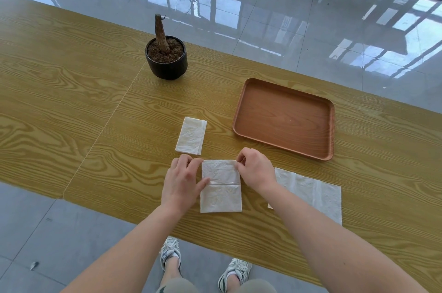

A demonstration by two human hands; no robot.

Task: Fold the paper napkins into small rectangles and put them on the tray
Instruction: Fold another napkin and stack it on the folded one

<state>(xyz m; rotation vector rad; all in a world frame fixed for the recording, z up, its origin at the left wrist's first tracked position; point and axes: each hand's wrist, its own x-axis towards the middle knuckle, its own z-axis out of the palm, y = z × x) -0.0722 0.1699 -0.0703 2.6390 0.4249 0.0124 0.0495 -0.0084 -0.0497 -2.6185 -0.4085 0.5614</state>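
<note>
Both hands work one napkin [221, 186] lying on the counter [71, 106] near its front edge. The right hand [257, 170] has its grip pressed together on the napkin's far right corner, thumb and forefinger pinching the paper. The left hand [183, 180] sits at the far left corner with its fingers curled there, while its thumb lies flat across the paper at the crease that runs across the middle. Whether the left grip pinches the corner or only presses on it I cannot tell. The napkin's near half lies flat.

Just beyond the left hand lies a folded napkin [191, 135], a small rectangle, apart from the one being worked. To the right, partly under the right forearm, a flat napkin [318, 193] is spread out. The tray [285, 118] sits beyond the right hand, with no napkin in it. A pot [166, 63] with a bare stump stands farther back.
</note>
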